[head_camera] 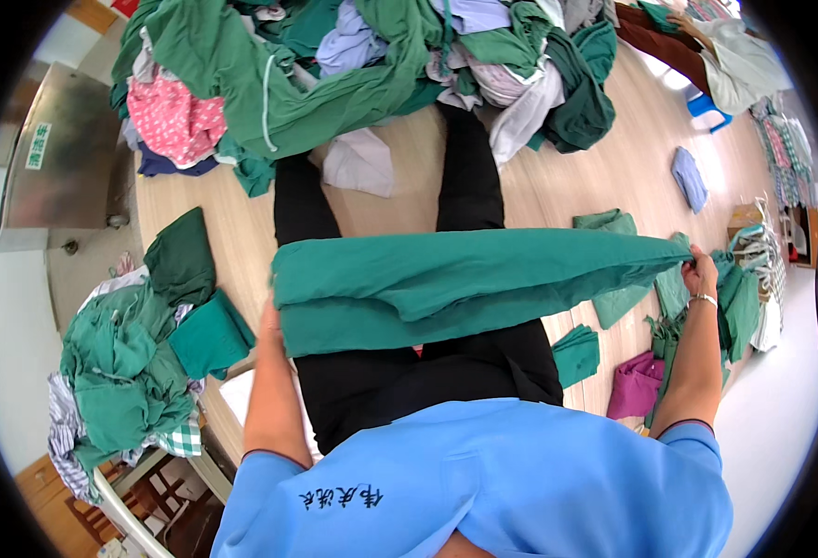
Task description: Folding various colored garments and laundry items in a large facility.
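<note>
A long strip of folded green fabric, perhaps trousers or another garment (464, 279), stretches across my lap above my black trousers. My right hand (700, 273) grips its narrow, gathered end at the right. At the wide left end is my left hand (271, 317), holding the edge, its fingers mostly hidden behind the fabric. The cloth is doubled lengthwise, with a loose crease along its middle. Both of my legs lie stretched out on a wood-grain surface (395, 209) beneath it.
Ahead lies a large heap of mixed clothes (339, 104). To the left are a folded teal cloth (210, 338) and a green pile (119, 363). On the right lie a folded green cloth (576, 354) and a purple cloth (635, 383). Another person (736, 63) handles fabric at the upper right.
</note>
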{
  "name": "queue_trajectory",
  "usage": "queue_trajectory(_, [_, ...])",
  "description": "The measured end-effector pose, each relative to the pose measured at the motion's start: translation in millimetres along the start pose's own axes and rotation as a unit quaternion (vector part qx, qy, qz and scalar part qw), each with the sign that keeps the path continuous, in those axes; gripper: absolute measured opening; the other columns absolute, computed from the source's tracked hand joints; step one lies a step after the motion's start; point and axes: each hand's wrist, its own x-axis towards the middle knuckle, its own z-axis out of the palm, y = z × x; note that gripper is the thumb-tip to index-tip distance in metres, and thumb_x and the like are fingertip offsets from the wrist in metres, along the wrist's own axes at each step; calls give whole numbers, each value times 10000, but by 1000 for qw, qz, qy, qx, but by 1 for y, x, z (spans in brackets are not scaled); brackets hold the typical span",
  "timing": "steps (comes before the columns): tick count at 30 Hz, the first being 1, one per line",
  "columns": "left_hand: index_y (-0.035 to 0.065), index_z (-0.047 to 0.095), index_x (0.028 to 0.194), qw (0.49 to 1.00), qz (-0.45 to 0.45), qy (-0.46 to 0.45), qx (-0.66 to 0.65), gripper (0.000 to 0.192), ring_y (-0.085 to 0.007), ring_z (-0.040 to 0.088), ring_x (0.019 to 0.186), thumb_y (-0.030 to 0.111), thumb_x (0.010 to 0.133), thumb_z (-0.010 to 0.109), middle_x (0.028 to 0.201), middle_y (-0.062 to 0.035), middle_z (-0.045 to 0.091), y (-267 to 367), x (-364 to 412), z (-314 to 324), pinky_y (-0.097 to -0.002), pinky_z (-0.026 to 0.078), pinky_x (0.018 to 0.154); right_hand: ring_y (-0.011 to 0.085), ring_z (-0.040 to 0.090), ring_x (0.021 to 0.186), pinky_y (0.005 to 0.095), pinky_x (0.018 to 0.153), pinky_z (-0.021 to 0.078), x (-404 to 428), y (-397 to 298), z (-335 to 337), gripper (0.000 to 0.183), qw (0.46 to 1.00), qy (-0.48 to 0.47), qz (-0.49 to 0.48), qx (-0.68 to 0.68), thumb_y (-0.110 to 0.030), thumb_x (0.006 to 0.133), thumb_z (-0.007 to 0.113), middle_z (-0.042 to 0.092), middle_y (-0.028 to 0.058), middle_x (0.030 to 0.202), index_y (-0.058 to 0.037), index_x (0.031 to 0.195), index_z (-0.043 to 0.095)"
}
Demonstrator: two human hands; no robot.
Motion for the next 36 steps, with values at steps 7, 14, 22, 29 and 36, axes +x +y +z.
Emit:
queue_trajectory(7, [-32, 582, 998, 946, 246, 144, 155, 378, -225, 598, 835, 210, 732, 698, 964, -115, 615, 158, -149, -33, -352, 482, 776, 89, 473, 517, 203, 396, 341, -45, -3, 76, 121, 974, -214, -48, -54, -40, 802, 564, 564, 7, 714, -90, 909, 591])
queue_trajectory(14, [-49, 500, 1146, 889, 229, 305, 255, 539, -259, 565, 926, 258, 745, 688, 1064, -146, 577, 220, -328, -106, -369, 448, 837, 129, 546, 528, 263, 455, 487, -139, 119, 243, 145, 913, -382, 61, -128, -16, 747, 609, 560, 33, 704, -75, 878, 589])
queue_trajectory(22, [-180, 489, 1083, 718, 135, 510, 454, 661, -294, 538, 940, 215, 631, 766, 1065, -216, 573, 163, -330, -244, -367, 409, 855, 191, 562, 531, 282, 461, 485, -204, 84, 288, 221, 853, -447, -136, -234, 29, 684, 636, 546, 70, 764, -17, 884, 553])
queue_trajectory(29, [-39, 439, 1246, 769, 124, 486, 396, 636, -270, 470, 1089, 147, 705, 717, 1223, -115, 507, 109, -294, -202, -365, 344, 953, 187, 509, 466, 312, 368, 401, -224, 140, 255, 319, 863, -377, -11, -335, -252, 760, 624, 551, 99, 749, 23, 910, 563])
queue_trajectory(36, [-40, 413, 1248, 845, 156, 448, 246, 660, -280, 487, 1065, 266, 739, 701, 1200, -153, 500, 137, -312, -187, -399, 375, 929, 169, 581, 713, 270, 674, 455, -195, 67, 246, 134, 898, -412, -106, -111, -90, 712, 613, 599, 69, 765, 8, 796, 580])
